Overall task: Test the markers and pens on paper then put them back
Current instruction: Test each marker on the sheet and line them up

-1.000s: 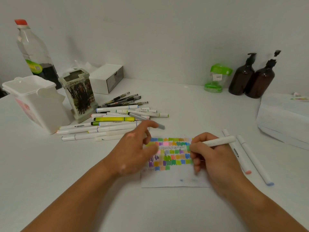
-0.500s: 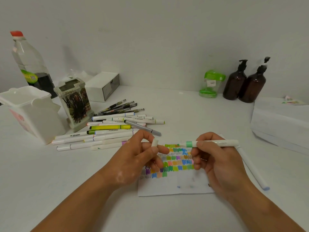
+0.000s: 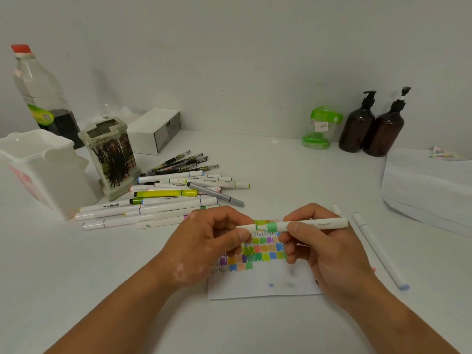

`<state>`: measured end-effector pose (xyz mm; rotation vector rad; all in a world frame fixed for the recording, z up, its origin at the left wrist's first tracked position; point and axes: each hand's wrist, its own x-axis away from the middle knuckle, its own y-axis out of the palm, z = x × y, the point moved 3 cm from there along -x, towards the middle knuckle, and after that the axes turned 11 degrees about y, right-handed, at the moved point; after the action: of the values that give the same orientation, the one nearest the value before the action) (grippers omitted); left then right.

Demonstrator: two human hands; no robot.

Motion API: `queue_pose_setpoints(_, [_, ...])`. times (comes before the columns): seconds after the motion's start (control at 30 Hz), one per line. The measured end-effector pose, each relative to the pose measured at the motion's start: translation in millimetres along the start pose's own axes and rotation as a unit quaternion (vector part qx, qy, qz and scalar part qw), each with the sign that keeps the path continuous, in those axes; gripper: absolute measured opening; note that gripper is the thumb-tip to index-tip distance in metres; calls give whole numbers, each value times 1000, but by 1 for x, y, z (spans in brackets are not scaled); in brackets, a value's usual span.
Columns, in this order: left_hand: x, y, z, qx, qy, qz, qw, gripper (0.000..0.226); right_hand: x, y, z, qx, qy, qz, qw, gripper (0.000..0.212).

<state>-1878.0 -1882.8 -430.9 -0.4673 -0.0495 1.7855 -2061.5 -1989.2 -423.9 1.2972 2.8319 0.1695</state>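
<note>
- One white table [image 3: 255, 159] carries everything in view.
- At its far left stands a white bin [image 3: 43, 172], with a decorated pen holder [image 3: 112, 162] just beside it.
- Many markers and pens lie in a loose pile [image 3: 163, 200] in front of the holder.
- Nearer, a sheet of paper [image 3: 255, 284] lies flat, its upper part filled with rows of coloured test patches.
- Both hands are raised over the paper.
- The right hand [image 3: 324, 251] grips a white marker [image 3: 316, 223] round its barrel, level, with its green tip pointing left.
- The left hand [image 3: 204, 246] pinches a white cap [image 3: 246, 227] between thumb and fingers, right at that green tip; whether the cap is seated cannot be told.
- A spare marker [image 3: 378, 251] lies on the table to the right of the paper.
</note>
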Motion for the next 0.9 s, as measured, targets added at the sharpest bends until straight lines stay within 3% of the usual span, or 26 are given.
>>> queue_pose_setpoints(0.2, [0, 2, 5, -10, 17, 0, 1000, 24, 5, 6, -3, 42, -13, -18, 999, 19])
queue_pose_setpoints(0.4, [1, 1, 7, 36, 29, 10, 999, 23, 4, 7, -1, 3, 11, -25, 1000, 10])
queue_pose_setpoints(0.53, [-1, 1, 7, 10, 40, 18, 999, 22, 4, 6, 0, 17, 13, -34, 999, 13])
queue_pose_setpoints(0.63, [-2, 1, 8, -18, 45, 32, 998, 24, 3, -3, -7, 40, 10, -50, 998, 26])
queue_pose_setpoints(0.77, [-1, -4, 4, -47, 34, 29, 998, 15, 8, -10, -17, 112, 76, -155, 979, 32])
queue_pose_setpoints(0.9, [2, 10, -1, -90, 44, -25, 995, 17, 10, -4, -7, 282, 74, -100, 951, 11])
